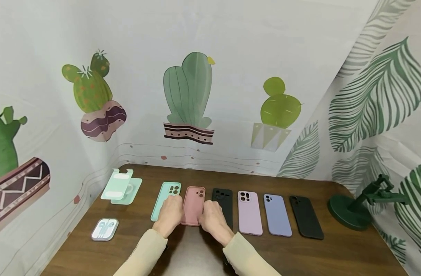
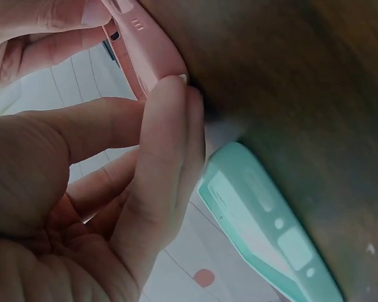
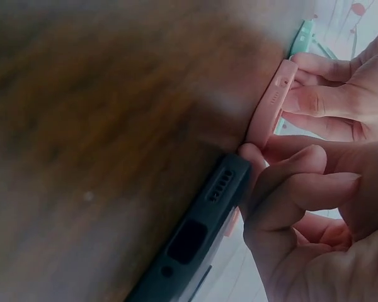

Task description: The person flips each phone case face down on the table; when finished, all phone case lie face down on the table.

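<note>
A pink phone case [image 1: 194,205] lies back side up between both hands, its camera openings at the far right corner. My left hand [image 1: 171,214] pinches its near left corner between thumb and fingers. On the opposite near corner, my right hand [image 1: 213,217] grips the case's edge, with the other fingers curled in. Left of the pink case is a mint phone case [image 2: 264,220], partly covered by the left hand in the head view. Close to the right hand sits a black phone case [image 3: 220,207], its bottom end with speaker slots showing in the right wrist view.
Further right in the row lie a lilac case [image 1: 250,216], a blue-violet case [image 1: 277,216] and another black case [image 1: 307,218]. A mint phone stand [image 1: 117,186] and boxed earphones [image 1: 105,229] are at left. A dark green stand [image 1: 350,214] occupies the right of the wooden table [image 1: 138,237].
</note>
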Demonstrator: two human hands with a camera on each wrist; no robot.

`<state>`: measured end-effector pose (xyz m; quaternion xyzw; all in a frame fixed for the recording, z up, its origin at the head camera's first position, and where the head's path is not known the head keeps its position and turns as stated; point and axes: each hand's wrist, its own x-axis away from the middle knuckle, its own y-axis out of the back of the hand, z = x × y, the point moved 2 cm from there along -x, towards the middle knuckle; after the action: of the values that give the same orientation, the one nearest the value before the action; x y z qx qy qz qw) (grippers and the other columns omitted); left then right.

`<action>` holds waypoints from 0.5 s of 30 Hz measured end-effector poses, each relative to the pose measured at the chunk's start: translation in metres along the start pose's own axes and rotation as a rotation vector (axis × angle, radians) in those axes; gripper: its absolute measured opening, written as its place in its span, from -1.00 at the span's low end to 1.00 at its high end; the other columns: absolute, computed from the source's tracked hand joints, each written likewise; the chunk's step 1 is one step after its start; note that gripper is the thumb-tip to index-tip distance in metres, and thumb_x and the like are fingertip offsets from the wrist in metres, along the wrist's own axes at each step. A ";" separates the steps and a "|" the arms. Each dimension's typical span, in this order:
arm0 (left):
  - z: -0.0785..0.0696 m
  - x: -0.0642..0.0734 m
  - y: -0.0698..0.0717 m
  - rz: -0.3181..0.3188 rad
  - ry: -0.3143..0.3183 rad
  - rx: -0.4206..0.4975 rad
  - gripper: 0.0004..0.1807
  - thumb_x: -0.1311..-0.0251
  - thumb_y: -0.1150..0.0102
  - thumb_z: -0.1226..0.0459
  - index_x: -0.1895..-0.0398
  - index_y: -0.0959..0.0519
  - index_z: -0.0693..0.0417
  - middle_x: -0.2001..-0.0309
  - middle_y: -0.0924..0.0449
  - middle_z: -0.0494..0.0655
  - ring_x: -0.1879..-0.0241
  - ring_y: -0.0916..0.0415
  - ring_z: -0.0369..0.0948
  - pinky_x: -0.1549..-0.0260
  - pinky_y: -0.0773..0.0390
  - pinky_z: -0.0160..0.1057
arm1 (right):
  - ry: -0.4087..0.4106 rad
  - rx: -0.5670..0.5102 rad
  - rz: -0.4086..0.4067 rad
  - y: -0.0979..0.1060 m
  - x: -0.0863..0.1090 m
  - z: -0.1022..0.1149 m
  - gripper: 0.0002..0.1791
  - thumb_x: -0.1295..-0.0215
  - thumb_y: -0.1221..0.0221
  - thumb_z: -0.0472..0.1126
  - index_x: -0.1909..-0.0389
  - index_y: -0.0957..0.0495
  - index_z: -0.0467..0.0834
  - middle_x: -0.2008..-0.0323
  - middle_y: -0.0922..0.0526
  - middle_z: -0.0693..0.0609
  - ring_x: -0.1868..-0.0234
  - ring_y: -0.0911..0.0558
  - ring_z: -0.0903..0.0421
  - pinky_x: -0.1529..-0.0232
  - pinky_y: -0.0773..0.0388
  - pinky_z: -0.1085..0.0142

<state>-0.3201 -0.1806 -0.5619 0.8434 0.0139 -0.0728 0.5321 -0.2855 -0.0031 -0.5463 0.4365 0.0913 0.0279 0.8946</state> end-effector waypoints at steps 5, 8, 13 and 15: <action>-0.008 0.004 0.008 0.003 0.017 0.018 -0.65 -0.05 -0.24 0.54 0.75 -0.51 -0.03 0.64 -0.53 -0.11 0.60 -0.46 -0.21 0.73 -0.43 -0.24 | -0.019 0.004 0.006 -0.001 -0.002 -0.001 -0.58 -0.04 -0.28 -0.43 0.74 -0.32 0.03 0.70 -0.37 0.14 0.64 -0.35 0.18 0.70 -0.33 0.31; -0.016 0.012 0.016 0.007 0.019 0.061 -0.60 -0.02 -0.21 0.56 0.81 -0.47 -0.04 0.66 -0.50 -0.11 0.61 -0.40 -0.20 0.72 -0.41 -0.26 | -0.023 -0.039 -0.011 0.015 0.007 0.013 -0.61 0.00 -0.30 -0.47 0.75 -0.35 -0.05 0.69 -0.40 0.07 0.63 -0.35 0.12 0.70 -0.33 0.26; -0.041 0.029 0.043 -0.006 -0.001 0.117 -0.57 0.08 -0.15 0.60 0.90 -0.44 -0.03 0.71 -0.47 -0.10 0.61 -0.34 -0.15 0.72 -0.39 -0.22 | -0.035 -0.035 -0.045 0.038 0.019 0.031 -0.63 0.05 -0.36 -0.45 0.78 -0.40 -0.10 0.65 -0.50 0.01 0.60 -0.39 0.11 0.65 -0.37 0.26; -0.046 0.032 0.049 -0.010 -0.008 0.122 -0.58 0.11 -0.15 0.59 0.92 -0.44 -0.04 0.72 -0.45 -0.12 0.61 -0.34 -0.15 0.72 -0.38 -0.22 | -0.042 -0.023 -0.052 0.042 0.021 0.035 -0.61 0.05 -0.35 -0.46 0.79 -0.38 -0.08 0.65 -0.49 0.02 0.60 -0.38 0.12 0.64 -0.37 0.28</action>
<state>-0.2788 -0.1625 -0.5029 0.8740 0.0112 -0.0797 0.4792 -0.2571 -0.0013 -0.4951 0.4239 0.0836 -0.0036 0.9018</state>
